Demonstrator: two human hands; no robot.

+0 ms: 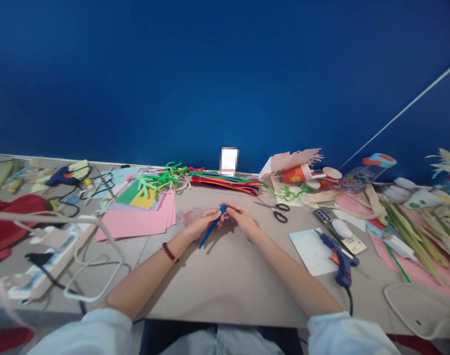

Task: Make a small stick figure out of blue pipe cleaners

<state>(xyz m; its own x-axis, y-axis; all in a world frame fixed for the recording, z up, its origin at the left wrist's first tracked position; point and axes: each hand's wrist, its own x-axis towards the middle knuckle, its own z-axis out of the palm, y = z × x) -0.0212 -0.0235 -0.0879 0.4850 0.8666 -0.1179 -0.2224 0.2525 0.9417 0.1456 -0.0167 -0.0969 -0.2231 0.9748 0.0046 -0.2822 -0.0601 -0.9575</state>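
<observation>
Near the middle of the table, my left hand point(209, 220) is closed around a blue pipe cleaner point(207, 237), whose straight end hangs down toward me. Its upper part is wound into a small blue bunch between my fingertips. My right hand point(241, 217) pinches that bunch from the other side, so both hands meet at it. Fine detail of the bunch is too small to make out. Just beyond my right hand lie black-handled scissors point(280, 212). A bundle of coloured pipe cleaners point(228, 183) lies behind my hands, against the blue wall.
Pink paper sheets point(136, 224) and green twisted pipe cleaners point(169, 177) lie at left, beside a white power strip point(58, 256) with loose cables. At right are a blue glue gun point(341, 259), a phone point(326, 219), a red paper cup point(297, 173) and dried husks point(413, 231).
</observation>
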